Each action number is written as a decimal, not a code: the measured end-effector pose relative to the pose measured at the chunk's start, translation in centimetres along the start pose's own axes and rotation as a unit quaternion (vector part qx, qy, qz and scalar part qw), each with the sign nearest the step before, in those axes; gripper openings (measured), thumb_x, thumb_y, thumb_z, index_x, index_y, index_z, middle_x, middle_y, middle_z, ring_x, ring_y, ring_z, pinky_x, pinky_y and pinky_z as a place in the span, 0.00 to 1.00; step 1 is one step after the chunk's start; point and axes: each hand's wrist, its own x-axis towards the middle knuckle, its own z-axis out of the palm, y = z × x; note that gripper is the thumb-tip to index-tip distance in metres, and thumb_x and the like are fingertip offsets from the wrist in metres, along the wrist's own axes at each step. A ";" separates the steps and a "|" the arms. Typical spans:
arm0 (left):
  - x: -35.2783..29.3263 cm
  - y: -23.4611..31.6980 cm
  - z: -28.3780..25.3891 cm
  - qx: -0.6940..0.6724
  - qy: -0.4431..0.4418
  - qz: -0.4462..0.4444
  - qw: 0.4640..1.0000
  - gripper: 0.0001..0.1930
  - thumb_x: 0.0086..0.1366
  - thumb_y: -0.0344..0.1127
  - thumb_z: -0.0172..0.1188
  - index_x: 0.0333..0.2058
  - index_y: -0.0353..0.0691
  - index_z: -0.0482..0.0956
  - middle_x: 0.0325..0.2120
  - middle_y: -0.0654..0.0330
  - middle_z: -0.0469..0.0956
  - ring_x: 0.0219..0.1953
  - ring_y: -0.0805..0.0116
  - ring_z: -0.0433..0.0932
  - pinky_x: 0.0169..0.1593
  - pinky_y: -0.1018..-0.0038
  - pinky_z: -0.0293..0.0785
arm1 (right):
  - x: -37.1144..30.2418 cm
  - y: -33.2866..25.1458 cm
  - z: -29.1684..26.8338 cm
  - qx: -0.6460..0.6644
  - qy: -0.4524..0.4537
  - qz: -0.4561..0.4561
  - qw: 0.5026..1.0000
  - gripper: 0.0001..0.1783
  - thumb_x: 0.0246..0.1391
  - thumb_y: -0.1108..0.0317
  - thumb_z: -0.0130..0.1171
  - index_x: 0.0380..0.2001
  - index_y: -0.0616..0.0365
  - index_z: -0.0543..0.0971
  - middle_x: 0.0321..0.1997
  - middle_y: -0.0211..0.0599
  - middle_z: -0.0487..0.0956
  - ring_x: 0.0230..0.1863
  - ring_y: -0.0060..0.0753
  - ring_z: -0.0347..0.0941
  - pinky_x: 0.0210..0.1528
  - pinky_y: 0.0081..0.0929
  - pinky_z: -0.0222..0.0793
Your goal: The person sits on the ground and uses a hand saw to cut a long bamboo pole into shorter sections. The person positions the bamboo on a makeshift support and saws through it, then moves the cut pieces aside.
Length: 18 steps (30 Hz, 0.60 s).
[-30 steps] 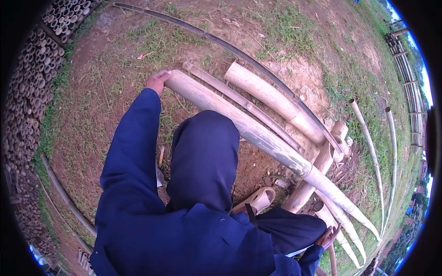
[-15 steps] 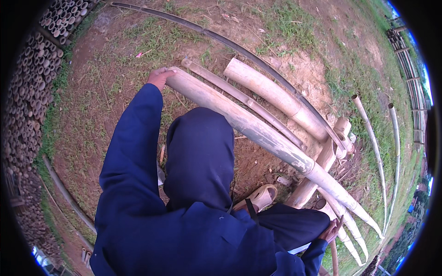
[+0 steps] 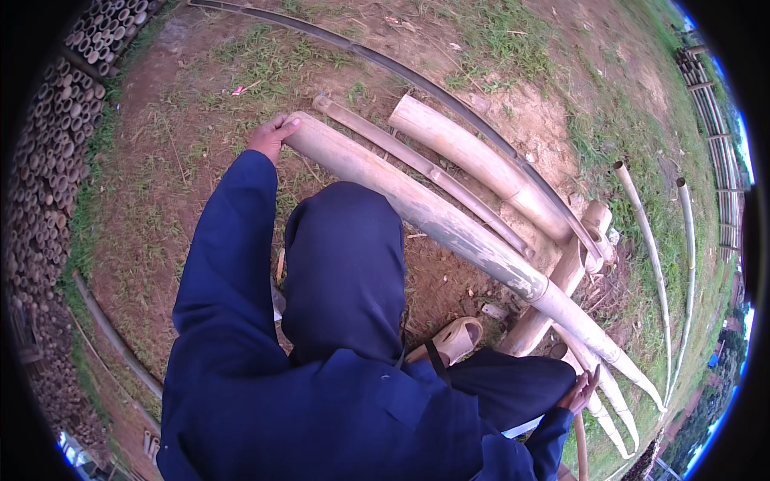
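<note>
My left hand (image 3: 273, 136) is closed on the upper left end of a thick, pale bamboo pole (image 3: 417, 200) with darker patches. The pole slopes down to the right, crossing over a stout bamboo piece (image 3: 533, 325) on the ground. By my bent right knee, my right hand (image 3: 579, 393) has its fingers stretched out and apart, with nothing visible in them. Below it a thin brown stick (image 3: 581, 449) shows. Just beyond the pole lie a narrow bamboo length (image 3: 425, 168) and a thick, short bamboo piece (image 3: 473, 156).
A long, dark split bamboo strip (image 3: 401, 72) curves across the far side. Stacked bamboo (image 3: 52, 160) shows its cut ends at the left. Two slim poles (image 3: 642, 224) lie on the grass at right. A beige sandal (image 3: 453, 341) is on my foot.
My left hand and the pole's end sit slightly farther left and up. My right hand has lifted a little, its fingers more spread.
</note>
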 end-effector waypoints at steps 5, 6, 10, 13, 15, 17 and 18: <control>2.4 0.3 -0.5 0.063 0.050 -0.041 0.996 0.23 0.62 0.43 0.67 0.52 0.35 0.81 0.44 0.58 0.83 0.44 0.68 0.78 0.53 0.69 0.69 | 0.3 -3.9 0.3 -0.056 0.009 -0.065 0.996 0.33 0.68 0.49 0.49 0.71 0.47 0.65 0.57 0.57 0.78 0.54 0.49 0.76 0.53 0.45 0.73; 4.1 0.4 -1.4 0.154 0.136 -0.049 0.977 0.22 0.61 0.44 0.66 0.50 0.36 0.81 0.43 0.57 0.83 0.44 0.63 0.79 0.51 0.65 0.71 | 0.8 -4.0 0.4 -0.063 0.003 -0.092 0.994 0.32 0.68 0.49 0.49 0.71 0.47 0.65 0.56 0.57 0.78 0.54 0.49 0.76 0.53 0.45 0.73; 4.1 9.4 4.7 0.346 0.282 0.117 0.887 0.17 0.66 0.47 0.59 0.47 0.42 0.78 0.42 0.55 0.81 0.48 0.52 0.78 0.56 0.59 0.67 | 0.0 -2.5 -0.3 -0.084 0.015 -0.060 0.994 0.33 0.69 0.45 0.48 0.71 0.47 0.65 0.55 0.56 0.79 0.53 0.49 0.77 0.53 0.44 0.73; 3.1 10.7 6.7 0.462 0.324 0.338 0.753 0.15 0.71 0.47 0.53 0.48 0.44 0.76 0.43 0.56 0.80 0.49 0.54 0.77 0.58 0.57 0.63 | 0.0 -1.0 -0.2 -0.077 0.018 -0.040 0.996 0.34 0.69 0.43 0.46 0.71 0.47 0.66 0.53 0.55 0.79 0.52 0.49 0.78 0.53 0.44 0.73; 3.2 5.9 5.4 0.566 0.281 0.364 0.684 0.15 0.73 0.49 0.52 0.48 0.45 0.75 0.44 0.56 0.79 0.50 0.53 0.75 0.58 0.55 0.62 | 0.4 -1.6 0.1 -0.071 0.018 -0.026 0.997 0.34 0.69 0.41 0.44 0.71 0.46 0.65 0.52 0.54 0.80 0.49 0.48 0.79 0.52 0.45 0.73; 3.7 5.0 4.4 0.507 0.297 0.304 0.750 0.16 0.73 0.49 0.51 0.48 0.45 0.75 0.43 0.56 0.79 0.49 0.54 0.76 0.57 0.56 0.62 | 0.5 -1.8 0.3 -0.067 0.027 -0.024 0.997 0.35 0.69 0.39 0.43 0.71 0.45 0.65 0.52 0.54 0.80 0.49 0.48 0.79 0.52 0.45 0.73; 3.6 4.5 4.3 0.476 0.301 0.270 0.781 0.16 0.74 0.50 0.50 0.48 0.45 0.75 0.43 0.57 0.80 0.49 0.55 0.76 0.57 0.56 0.61 | 0.4 -1.8 0.2 -0.067 0.030 -0.022 0.997 0.36 0.68 0.39 0.42 0.71 0.45 0.65 0.52 0.54 0.80 0.48 0.48 0.79 0.52 0.45 0.73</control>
